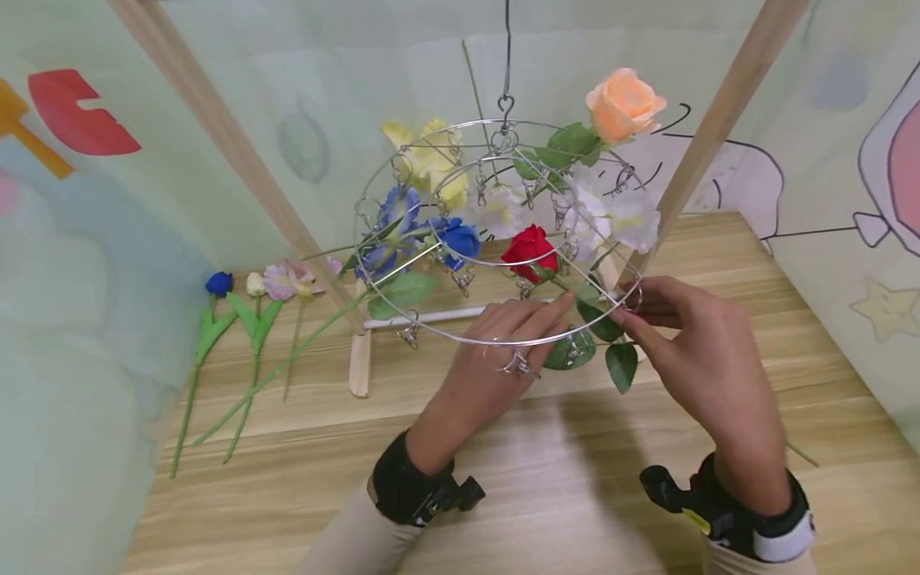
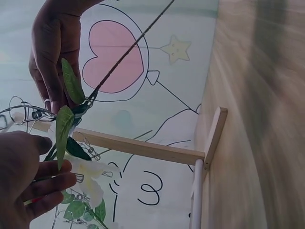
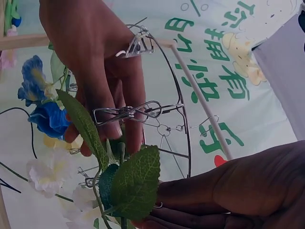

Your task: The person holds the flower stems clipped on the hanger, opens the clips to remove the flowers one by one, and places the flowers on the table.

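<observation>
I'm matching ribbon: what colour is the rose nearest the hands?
Red rose, clearest in the head view.

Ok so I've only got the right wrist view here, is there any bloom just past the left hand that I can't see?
Observer: Yes, the head view shows a red rose just past the left hand.
Operator: Any other bloom I'm missing?
Observer: A peach rose, seen in the head view near the wooden post on the right.
Operator: And what's on the wall that I can't see?
Observer: The left wrist view shows a pink heart drawn on the wall.
</observation>
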A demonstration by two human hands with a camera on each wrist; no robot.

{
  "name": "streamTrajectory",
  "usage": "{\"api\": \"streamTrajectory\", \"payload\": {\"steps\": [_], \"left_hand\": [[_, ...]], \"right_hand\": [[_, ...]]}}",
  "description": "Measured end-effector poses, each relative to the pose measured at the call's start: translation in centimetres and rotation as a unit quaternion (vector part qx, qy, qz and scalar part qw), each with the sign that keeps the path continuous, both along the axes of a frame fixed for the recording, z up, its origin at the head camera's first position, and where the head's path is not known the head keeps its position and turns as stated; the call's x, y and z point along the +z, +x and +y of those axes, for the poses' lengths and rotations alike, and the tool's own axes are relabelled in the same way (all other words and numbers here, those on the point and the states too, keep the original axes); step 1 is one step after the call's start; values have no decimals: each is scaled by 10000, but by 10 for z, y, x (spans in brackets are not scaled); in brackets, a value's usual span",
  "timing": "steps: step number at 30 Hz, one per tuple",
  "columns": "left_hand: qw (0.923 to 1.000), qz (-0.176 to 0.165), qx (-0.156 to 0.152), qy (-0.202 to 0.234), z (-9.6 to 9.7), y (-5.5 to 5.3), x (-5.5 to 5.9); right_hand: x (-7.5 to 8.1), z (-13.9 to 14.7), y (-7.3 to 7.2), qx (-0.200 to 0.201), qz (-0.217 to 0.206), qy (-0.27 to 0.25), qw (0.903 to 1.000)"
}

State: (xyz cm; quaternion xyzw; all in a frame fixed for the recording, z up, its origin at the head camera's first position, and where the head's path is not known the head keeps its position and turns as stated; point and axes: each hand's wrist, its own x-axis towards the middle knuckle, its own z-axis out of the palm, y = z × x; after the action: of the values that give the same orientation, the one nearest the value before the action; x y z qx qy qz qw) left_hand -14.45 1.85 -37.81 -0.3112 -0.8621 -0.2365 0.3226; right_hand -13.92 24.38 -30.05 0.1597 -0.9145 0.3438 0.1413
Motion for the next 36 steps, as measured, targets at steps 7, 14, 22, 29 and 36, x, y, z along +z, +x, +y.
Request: {"api": "streamTrajectory", "payload": {"steps": [7, 14, 22, 29, 36], "left_hand": [[9994, 258, 237, 81, 13, -8, 9], [9995, 181, 259, -47, 17, -11, 9], [9989, 274, 375, -68, 21, -14, 9], [9986, 301, 433, -101, 23, -16, 7], [9986, 368, 381, -66, 26, -18, 4]], "right_hand": [[0, -3, -1, 26, 29, 39, 10000], [1, -2, -1, 12, 61, 105, 9999], [0, -2, -1, 49, 54, 5, 10000], [-1, 1, -1, 48, 27, 15, 10000], [-3, 3, -3, 108, -15, -4, 9999]]}}
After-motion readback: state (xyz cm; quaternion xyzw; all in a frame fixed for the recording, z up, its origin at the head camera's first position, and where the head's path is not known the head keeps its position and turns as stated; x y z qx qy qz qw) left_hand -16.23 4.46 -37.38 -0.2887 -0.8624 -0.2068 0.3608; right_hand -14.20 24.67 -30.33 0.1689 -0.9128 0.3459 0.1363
